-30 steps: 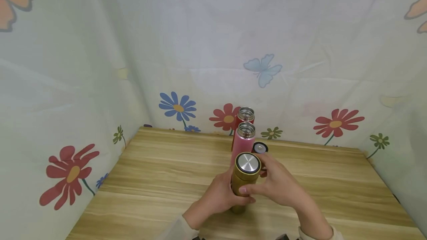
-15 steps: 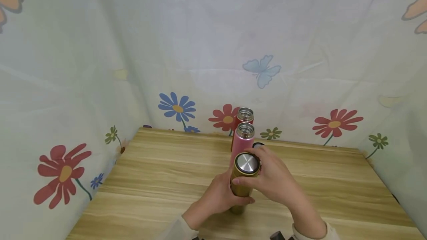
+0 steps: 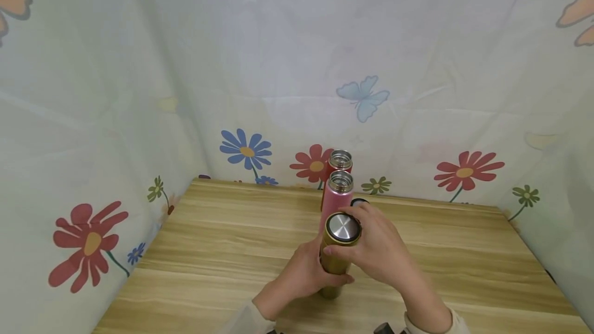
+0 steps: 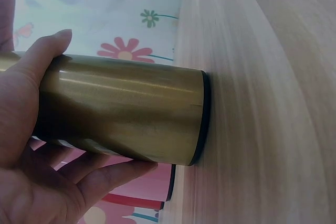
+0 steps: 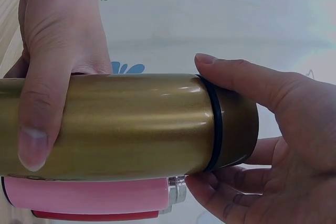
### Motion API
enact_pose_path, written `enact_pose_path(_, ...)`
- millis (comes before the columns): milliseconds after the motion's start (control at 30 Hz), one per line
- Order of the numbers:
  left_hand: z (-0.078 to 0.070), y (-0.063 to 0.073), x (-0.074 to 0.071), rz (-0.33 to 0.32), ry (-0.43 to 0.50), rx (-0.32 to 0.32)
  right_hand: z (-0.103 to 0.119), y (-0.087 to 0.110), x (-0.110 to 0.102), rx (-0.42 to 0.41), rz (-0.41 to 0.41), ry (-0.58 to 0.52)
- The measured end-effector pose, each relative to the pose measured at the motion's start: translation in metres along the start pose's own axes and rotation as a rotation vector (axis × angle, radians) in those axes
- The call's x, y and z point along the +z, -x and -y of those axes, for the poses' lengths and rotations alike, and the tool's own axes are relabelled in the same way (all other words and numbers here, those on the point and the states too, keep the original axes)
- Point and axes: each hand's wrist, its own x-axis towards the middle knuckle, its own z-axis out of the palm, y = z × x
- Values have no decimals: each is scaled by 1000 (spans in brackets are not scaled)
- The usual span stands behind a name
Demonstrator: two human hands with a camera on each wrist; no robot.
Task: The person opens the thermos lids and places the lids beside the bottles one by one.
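Upright on the wooden table stands a gold thermos bottle (image 3: 335,264). My left hand (image 3: 303,267) grips it around the body, thumb across the near side. At the top, my right hand (image 3: 378,246) holds the lid (image 5: 239,129), with its thumb on one side and fingers on the other. The lid sits on the bottle over a black ring, its silver disc facing up in the head view. Just behind stand a pink bottle (image 3: 336,202) and a red bottle (image 3: 341,159), both uncapped with bare steel necks.
A loose black-rimmed lid (image 3: 359,202) lies beside the pink bottle, mostly hidden by my right hand. The wooden table (image 3: 223,241) ends at a flower-printed curtain (image 3: 287,92) behind and at both sides.
My right hand has moved up from the bottle's upper body to the lid, covering more of the loose lid. In the last half second almost nothing moves; the left hand keeps its grip.
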Motion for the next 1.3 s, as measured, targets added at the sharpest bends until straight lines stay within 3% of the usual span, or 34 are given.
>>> enact_pose_path(233, 1, 0, -1, 16, 12, -1, -2, -1, 0, -34, -16, 12)
enact_pose_path(567, 2, -1, -4, 50, 23, -50, -3, -2, -3, -58, 6, -14)
enact_pose_path(1033, 9, -3, -8, 110, 82, -28, -11, -7, -8, -79, 128, -147)
enact_pose_path(1300, 13, -5, -10, 155, 117, -31, -21, -10, -12, -167, 222, -209)
